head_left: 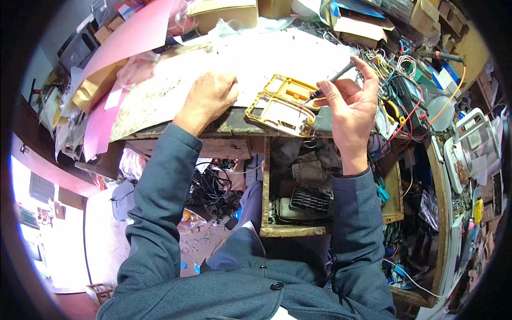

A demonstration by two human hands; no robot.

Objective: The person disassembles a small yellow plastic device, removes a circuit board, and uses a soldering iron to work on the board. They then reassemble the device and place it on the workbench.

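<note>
My right hand (352, 106) pinches a slim dark screwdriver (341, 71) between thumb and fingers. Its thin tip points down and left at a yellow plastic case (279, 112) near the bench's front edge. That case lies spread in two frame-like parts, with a pale inside. To the left of it, my left hand (209, 98) rests on the bench, curled into a fist. The inner side of those fingers is hidden, so I cannot see whether anything is in them.
Below the bench edge (229, 124) an open drawer (296, 230) holds a bit set (310, 200). Tangled wires (408, 66) and yellow-handled pliers (393, 113) lie right. A pink sheet (128, 40) leans at left; cardboard boxes (224, 13) stand behind.
</note>
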